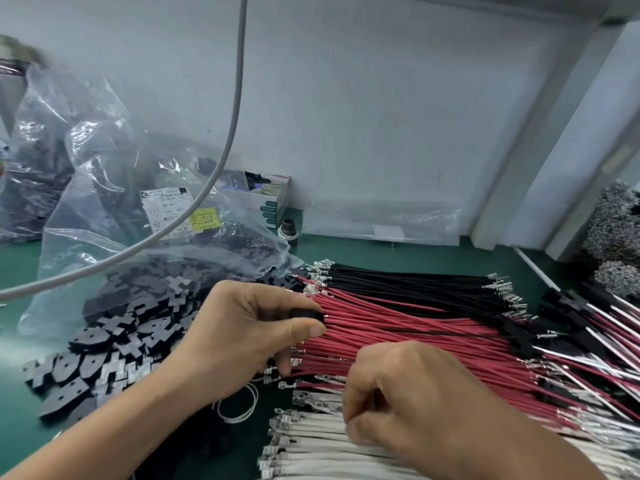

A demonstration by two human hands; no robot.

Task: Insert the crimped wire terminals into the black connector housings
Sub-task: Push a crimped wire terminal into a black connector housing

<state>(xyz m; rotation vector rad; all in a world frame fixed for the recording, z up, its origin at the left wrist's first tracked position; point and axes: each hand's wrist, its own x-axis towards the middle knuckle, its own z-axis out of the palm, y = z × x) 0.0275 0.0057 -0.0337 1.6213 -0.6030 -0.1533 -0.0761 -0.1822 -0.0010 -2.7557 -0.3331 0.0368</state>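
Observation:
My left hand [242, 327] pinches a small black connector housing [306, 314] between thumb and forefinger, just above the left ends of the red wires [415, 337]. My right hand [415, 396] is curled, fingertips down among the crimped ends where the red wires meet the white wires [311, 448]; what it grips is hidden by the fingers. A row of black wires [398, 278] with silver terminals lies behind the red ones. A heap of loose black housings [114, 344] spreads out to the left.
A clear plastic bag [131, 202] of black parts with labels lies at the back left. A grey cable [225, 140] hangs across the view. Finished wires with housings [588, 327] lie at the right. A small open box [266, 199] stands by the wall on the green mat [363, 251].

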